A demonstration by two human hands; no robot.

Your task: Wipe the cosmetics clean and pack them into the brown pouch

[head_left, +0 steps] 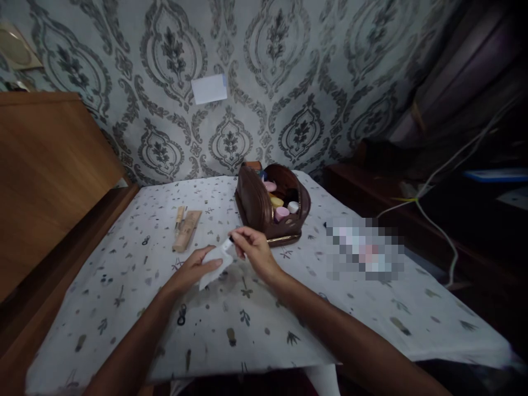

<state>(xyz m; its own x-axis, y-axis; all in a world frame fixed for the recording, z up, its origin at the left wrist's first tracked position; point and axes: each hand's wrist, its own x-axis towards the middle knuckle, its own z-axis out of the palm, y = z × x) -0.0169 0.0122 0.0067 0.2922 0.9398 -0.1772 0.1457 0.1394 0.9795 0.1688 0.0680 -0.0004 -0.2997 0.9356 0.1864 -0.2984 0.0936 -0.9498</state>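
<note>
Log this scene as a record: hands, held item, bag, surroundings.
Left hand: grips white item, exact kind unclear
Right hand: fingertips at the white item's black end
Bag: brown bag, open, upright; pink round item and small white round item inside
Left of bag: tan tube, smaller slim item beside it
Right of bag: pixelated patch, unreadable
Surface: white patterned cloth

From where I sit I can read no text, brand, number or sign. The beige squeeze tube (187, 231) on the left shows faint marks too blurred for me to make out; any print on the small dark-tipped white item (226, 245) nearer me is too small, and pixelation covers the object (365, 250) at right.
</note>
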